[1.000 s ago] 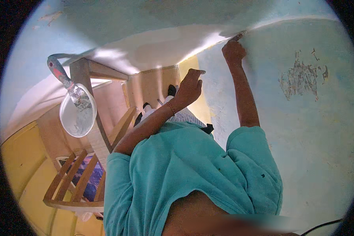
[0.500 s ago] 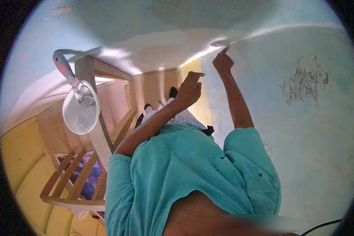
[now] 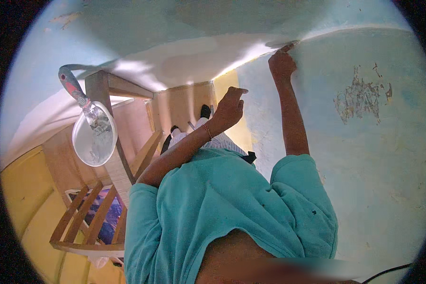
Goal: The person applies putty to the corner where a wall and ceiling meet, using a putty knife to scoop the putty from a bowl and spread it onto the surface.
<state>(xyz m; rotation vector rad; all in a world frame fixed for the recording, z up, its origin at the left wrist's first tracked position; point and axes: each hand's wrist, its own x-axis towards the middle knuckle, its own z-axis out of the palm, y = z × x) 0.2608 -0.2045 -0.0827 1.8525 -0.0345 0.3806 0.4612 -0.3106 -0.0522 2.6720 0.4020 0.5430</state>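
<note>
My right hand is up at the seam where two wall surfaces meet. Its index finger reaches out and touches the seam, while the other fingers curl in; no tool shows in it. Lower and to the left, my left hand hangs in front of my body. Its index finger points right, the thumb stands apart from it, and I see nothing held. At the left, a putty knife with a grey and red handle rests across a white tub. Pale smears coat its blade and the tub's inside.
The tub is by a wooden post of a slatted frame at my left. A rough peeled patch marks the blue wall at my right. My feet are far below, near a brown surface. A dark cable runs at the lower right.
My right hand has moved right and slightly up along the seam, its index finger still on it. My left hand stays nearly in place.
</note>
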